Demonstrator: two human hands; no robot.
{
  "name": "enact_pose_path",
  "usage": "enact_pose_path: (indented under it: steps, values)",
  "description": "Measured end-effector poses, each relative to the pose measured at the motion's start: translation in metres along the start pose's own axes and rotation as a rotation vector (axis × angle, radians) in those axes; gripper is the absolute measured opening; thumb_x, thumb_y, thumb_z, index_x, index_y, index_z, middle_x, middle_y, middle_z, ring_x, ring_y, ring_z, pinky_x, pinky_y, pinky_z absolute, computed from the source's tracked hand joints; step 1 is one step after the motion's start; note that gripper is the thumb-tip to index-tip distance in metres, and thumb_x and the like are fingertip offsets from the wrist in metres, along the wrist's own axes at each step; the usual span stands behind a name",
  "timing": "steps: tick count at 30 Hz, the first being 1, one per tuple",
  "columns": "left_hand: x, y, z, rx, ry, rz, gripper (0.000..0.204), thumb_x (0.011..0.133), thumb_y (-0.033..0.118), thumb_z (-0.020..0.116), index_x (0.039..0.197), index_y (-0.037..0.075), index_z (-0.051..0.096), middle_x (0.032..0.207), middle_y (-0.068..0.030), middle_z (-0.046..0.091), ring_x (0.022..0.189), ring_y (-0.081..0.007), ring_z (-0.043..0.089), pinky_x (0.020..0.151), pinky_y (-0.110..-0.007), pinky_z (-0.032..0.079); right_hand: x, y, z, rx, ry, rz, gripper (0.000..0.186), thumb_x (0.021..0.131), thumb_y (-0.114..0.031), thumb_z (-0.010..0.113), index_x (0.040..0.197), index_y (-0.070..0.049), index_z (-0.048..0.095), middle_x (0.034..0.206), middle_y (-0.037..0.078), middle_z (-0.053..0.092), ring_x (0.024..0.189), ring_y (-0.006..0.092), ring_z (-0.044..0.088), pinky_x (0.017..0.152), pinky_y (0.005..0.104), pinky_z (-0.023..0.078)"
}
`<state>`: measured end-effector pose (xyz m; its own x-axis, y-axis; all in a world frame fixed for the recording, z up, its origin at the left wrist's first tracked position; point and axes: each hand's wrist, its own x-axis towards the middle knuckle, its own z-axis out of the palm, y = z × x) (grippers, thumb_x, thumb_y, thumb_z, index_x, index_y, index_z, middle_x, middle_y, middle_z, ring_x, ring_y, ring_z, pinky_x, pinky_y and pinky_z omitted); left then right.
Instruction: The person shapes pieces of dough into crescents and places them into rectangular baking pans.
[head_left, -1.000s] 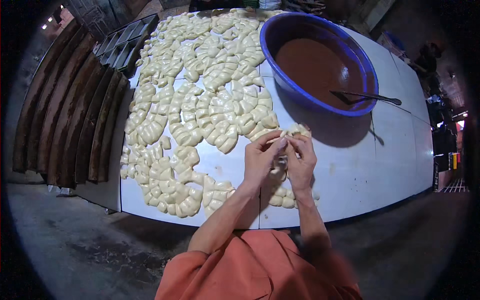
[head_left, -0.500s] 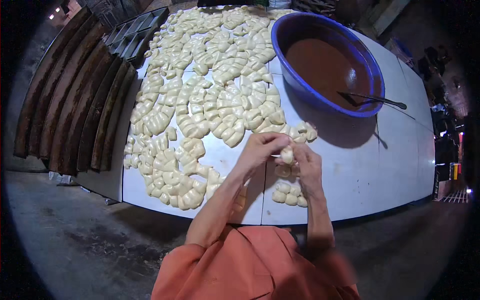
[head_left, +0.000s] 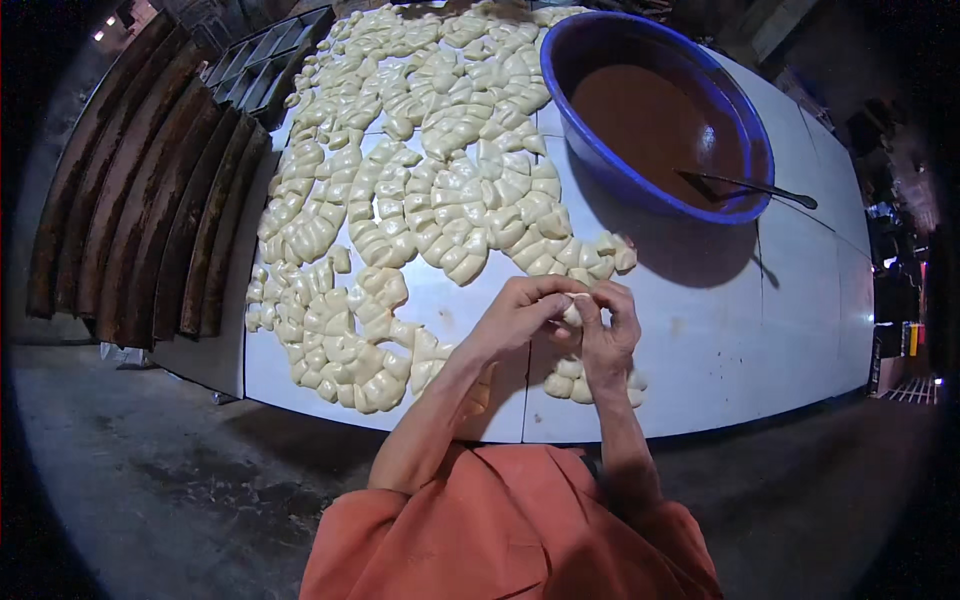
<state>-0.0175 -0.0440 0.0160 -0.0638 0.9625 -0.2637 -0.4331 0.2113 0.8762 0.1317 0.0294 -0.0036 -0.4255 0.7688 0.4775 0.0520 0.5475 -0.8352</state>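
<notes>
A red-orange cloth shirt (head_left: 470,520) is nearest. On the smooth white table (head_left: 700,355) lie some soft, round lumps (head_left: 568,384). Just past them, the left hand (head_left: 522,312) and right hand (head_left: 611,330) have bent fingers, almost closed, pinching a small pale lump (head_left: 572,315) between them. Shiny, puffy dough (head_left: 455,205) spreads left and far back. Long, rough brown boards (head_left: 140,200) are at the table's left. A big blue tub (head_left: 608,162) holds brown liquid (head_left: 635,115) and a dark, long-handled tool (head_left: 758,187). Farther back is a grey tray (head_left: 268,68) with boxy parts.
</notes>
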Motion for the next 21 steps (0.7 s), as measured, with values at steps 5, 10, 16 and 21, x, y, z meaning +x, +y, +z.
enact_pose_path:
  steps: [5, 10, 16, 21]
  values:
    - [-0.005, 0.001, 0.022, 0.07, -0.009, 0.102, 0.034, 0.098, 0.018, 0.062, 0.124, -0.004, 0.062, 0.109, -0.0083, 0.068, 0.092, -0.0133, 0.066, 0.082, -0.027, 0.055, -0.003, 0.013, -0.006, -0.032, 0.116, 0.04, 0.015, 0.088, -0.009, 0.075, 0.094, -0.003, 0.063, 0.081, 0.009, 0.063, 0.068, 0.0161, 0.06, 0.061, 0.0288, 0.048]
    - [0.0, -0.01, 0.021, 0.091, 0.177, 0.08, 0.027, 0.098, 0.021, 0.064, 0.108, -0.004, 0.07, 0.093, -0.0049, 0.07, 0.085, -0.009, 0.063, 0.075, -0.024, 0.052, -0.002, -0.011, -0.023, 0.02, -0.08, 0.335, 0.017, 0.085, -0.005, 0.075, 0.093, 0.002, 0.062, 0.087, 0.005, 0.062, 0.077, 0.0143, 0.056, 0.07, 0.0289, 0.049]
    - [-0.003, -0.017, 0.026, 0.032, 0.107, -0.046, 0.041, 0.103, 0.029, 0.055, 0.13, -0.002, 0.059, 0.109, -0.0085, 0.066, 0.086, -0.012, 0.064, 0.074, -0.026, 0.053, -0.006, -0.008, -0.058, -0.012, -0.284, 0.206, 0.024, 0.085, -0.002, 0.073, 0.108, 0.001, 0.068, 0.106, 0.013, 0.067, 0.093, 0.0193, 0.066, 0.08, 0.0281, 0.054]
    - [-0.009, -0.008, 0.022, 0.196, 0.258, 0.03, 0.049, 0.101, 0.028, 0.058, 0.141, 0.001, 0.049, 0.119, -0.0156, 0.066, 0.099, -0.016, 0.064, 0.083, -0.03, 0.054, 0.008, 0.022, -0.077, 0.346, -0.191, 0.775, 0.023, 0.096, -0.01, 0.061, 0.111, 0.007, 0.066, 0.105, 0.012, 0.067, 0.092, 0.0149, 0.065, 0.084, 0.0278, 0.054]
